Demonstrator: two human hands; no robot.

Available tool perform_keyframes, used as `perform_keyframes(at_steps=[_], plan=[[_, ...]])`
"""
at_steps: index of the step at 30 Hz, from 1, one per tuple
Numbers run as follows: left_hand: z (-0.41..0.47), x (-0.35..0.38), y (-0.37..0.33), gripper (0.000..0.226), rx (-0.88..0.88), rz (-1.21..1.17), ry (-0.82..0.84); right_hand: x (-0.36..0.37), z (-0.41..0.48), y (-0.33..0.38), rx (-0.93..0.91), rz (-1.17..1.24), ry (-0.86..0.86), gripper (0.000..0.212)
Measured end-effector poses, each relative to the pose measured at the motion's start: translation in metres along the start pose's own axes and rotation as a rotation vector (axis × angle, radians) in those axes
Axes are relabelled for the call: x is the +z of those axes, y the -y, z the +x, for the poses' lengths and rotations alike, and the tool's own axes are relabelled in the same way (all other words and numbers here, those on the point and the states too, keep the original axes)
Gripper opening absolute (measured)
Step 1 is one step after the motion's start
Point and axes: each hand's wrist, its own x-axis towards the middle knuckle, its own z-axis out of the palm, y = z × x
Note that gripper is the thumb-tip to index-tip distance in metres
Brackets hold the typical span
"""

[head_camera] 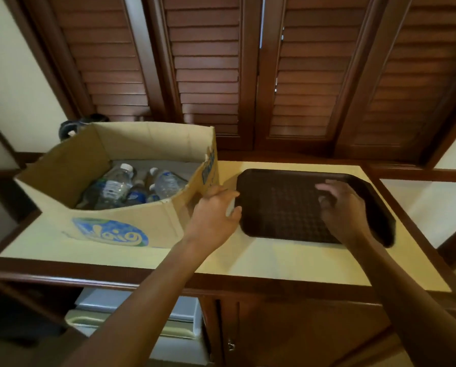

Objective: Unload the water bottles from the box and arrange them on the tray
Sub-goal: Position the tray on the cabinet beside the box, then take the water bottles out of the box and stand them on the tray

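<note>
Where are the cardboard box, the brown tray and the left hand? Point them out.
cardboard box (131,229), head view, front wall.
brown tray (282,207), head view, bare textured floor.
left hand (216,215), head view, back of hand.

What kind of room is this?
Probably a hotel room or bedroom nook: dark louvered wooden shutters, a built-in wooden counter, and what looks like a small fridge underneath.

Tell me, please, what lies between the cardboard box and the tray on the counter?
In the head view, the left hand fills the narrow gap between the cardboard box and the tray; otherwise only bare counter shows.
</note>
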Motion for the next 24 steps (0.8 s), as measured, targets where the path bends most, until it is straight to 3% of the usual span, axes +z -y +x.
perform_keyframes(at_steps=[6,10,13,16,19,24], plan=[[-0.009,-0.116,0.015,0.024,0.143,-0.117,-0.208,0.016,0.016,0.128,-0.275,0.221,0.059,0.027],[0.015,-0.184,0.069,0.025,0.004,-0.1,-0.267,0.038,0.032,0.215,-0.407,0.347,0.121,0.028],[0.053,-0.217,0.13,0.032,-0.107,0.096,-0.11,0.071,0.055,0.271,-0.511,0.222,0.26,0.03],[0.09,-0.226,0.179,0.042,-0.222,0.254,0.154,0.126,0.083,0.308,-0.557,-0.194,0.532,0.042],[0.116,-0.222,0.213,0.065,-0.439,0.171,0.346,0.181,0.098,0.322,-0.401,-0.467,0.833,0.064],[0.132,-0.197,0.249,0.06,-0.612,0.118,0.635,0.223,0.097,0.336,-0.246,-0.658,0.991,0.068]])
